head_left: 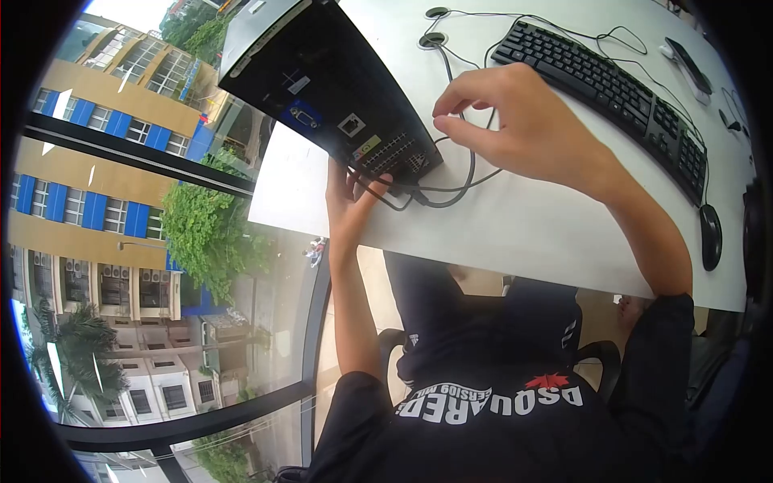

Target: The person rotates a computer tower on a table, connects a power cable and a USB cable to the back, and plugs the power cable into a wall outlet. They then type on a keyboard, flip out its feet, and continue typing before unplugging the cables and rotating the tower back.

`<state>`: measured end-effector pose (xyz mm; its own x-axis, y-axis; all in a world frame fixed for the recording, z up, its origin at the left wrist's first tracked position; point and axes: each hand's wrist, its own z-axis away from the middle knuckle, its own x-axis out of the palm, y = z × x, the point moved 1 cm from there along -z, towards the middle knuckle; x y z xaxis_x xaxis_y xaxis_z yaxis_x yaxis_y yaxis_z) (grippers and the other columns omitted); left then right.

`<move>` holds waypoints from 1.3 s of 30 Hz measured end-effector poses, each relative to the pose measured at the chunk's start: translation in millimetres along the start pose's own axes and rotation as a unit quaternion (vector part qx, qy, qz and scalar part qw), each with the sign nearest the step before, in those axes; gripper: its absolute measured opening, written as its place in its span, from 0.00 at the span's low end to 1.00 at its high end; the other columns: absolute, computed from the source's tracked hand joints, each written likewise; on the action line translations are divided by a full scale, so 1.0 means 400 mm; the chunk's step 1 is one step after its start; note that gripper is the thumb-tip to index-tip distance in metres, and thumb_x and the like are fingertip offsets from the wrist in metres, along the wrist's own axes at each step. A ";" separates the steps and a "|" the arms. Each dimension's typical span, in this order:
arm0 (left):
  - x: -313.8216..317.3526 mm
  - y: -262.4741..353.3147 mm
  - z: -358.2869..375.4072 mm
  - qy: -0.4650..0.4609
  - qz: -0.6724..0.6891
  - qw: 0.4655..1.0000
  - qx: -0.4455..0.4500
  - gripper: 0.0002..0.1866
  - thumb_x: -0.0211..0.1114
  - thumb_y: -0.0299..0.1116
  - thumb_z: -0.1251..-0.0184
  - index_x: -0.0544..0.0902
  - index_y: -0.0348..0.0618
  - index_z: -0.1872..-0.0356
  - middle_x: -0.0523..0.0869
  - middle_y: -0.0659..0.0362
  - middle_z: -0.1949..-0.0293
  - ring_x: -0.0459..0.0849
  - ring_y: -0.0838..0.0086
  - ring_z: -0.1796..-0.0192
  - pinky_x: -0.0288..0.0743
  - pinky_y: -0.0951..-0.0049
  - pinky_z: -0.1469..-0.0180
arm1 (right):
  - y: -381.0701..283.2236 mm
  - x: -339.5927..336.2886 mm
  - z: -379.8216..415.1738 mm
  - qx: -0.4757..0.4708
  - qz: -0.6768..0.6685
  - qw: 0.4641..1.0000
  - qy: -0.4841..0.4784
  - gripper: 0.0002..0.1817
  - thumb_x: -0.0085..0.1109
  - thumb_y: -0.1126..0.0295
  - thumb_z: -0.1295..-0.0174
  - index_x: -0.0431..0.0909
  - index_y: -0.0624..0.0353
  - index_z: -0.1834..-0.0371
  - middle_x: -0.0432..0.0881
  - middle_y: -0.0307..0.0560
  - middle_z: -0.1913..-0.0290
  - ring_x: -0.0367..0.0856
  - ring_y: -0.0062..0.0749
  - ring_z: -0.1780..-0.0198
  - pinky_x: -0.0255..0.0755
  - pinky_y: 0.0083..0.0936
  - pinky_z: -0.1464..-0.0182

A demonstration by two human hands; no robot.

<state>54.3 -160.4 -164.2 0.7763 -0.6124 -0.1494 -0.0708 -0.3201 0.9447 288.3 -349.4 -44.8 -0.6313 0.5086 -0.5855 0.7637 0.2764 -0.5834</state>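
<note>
A black computer tower stands tilted at the table's left edge, its rear panel facing me. A blue VGA port, a network-type socket and a vent grid show on that panel. My left hand grips the tower's lower edge, with the thumb near the grid and some fingers hidden behind the case. Black cables run past that thumb and loop across the table. Over the table, to the right of the tower, my right hand is raised with fingers curved. A gap shows between its thumb and forefinger, and nothing is visible in it.
On the white table lie a black keyboard and a black mouse. A cable hole is at the far side, and a dark handset-like object lies at far right. A window frame borders the left.
</note>
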 end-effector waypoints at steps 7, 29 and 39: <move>0.010 0.021 0.005 -0.003 0.033 0.999 -0.006 0.51 0.83 0.25 0.42 0.63 0.36 0.17 0.76 0.45 0.27 0.85 0.55 0.35 0.83 0.60 0.35 | -0.031 0.060 0.104 -0.040 -0.009 0.999 0.033 0.06 0.68 0.71 0.35 0.87 0.63 0.62 0.90 0.50 0.64 0.90 0.41 0.65 0.82 0.33 0.63; 0.014 0.040 0.005 -0.006 0.037 0.999 -0.017 0.60 0.87 0.30 0.45 0.56 0.32 0.14 0.69 0.36 0.21 0.76 0.47 0.24 0.78 0.52 0.29 | -0.105 0.262 0.224 -0.004 0.162 0.986 0.040 0.20 0.67 0.66 0.33 0.82 0.70 0.43 0.87 0.59 0.47 0.85 0.48 0.45 0.77 0.41 0.36; 0.005 0.005 0.003 -0.021 -0.016 0.999 0.039 0.61 0.89 0.34 0.46 0.58 0.31 0.15 0.71 0.40 0.22 0.69 0.50 0.18 0.75 0.51 0.25 | -0.114 0.367 0.153 0.067 0.278 0.954 0.086 0.12 0.66 0.63 0.28 0.80 0.62 0.62 0.86 0.49 0.75 0.85 0.42 0.71 0.73 0.36 0.51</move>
<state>55.0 -163.2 -162.8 0.7526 -0.6296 -0.1927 -0.0960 -0.3945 0.9139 152.7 -337.1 -138.6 -0.0934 0.6758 -0.7311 0.9426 -0.1764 -0.2835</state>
